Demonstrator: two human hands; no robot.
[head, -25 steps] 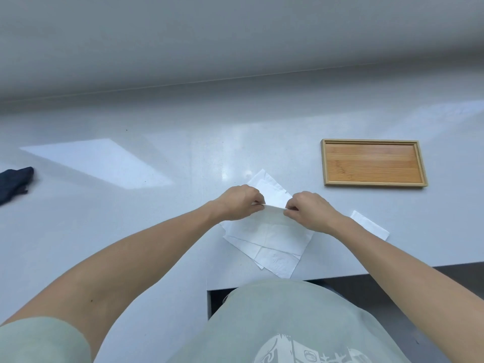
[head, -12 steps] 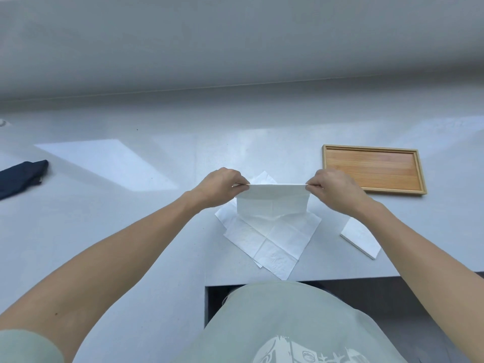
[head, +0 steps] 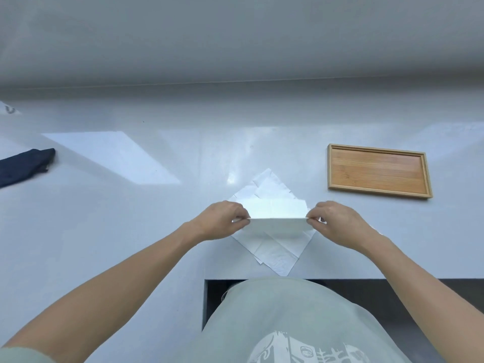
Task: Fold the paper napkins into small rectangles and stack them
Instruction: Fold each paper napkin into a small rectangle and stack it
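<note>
A white paper napkin [head: 276, 218] hangs folded over itself between my two hands, just above the table. My left hand [head: 222, 221] pinches its left end and my right hand [head: 337, 222] pinches its right end. Under it lies a loose pile of unfolded white napkins [head: 272, 254], fanned out near the table's front edge. My right forearm hides the folded napkin that lay to the right of the pile.
A shallow wooden tray [head: 378, 171] stands at the right, beyond my right hand. A dark blue cloth [head: 25, 166] lies at the far left edge. The white table [head: 131, 218] has a dark cut-out at its front edge [head: 392, 286], in front of my body.
My hands first spread apart, lifting one napkin off the pile by its top corners. Since then they have drawn it nearer to me, and it is now doubled over.
</note>
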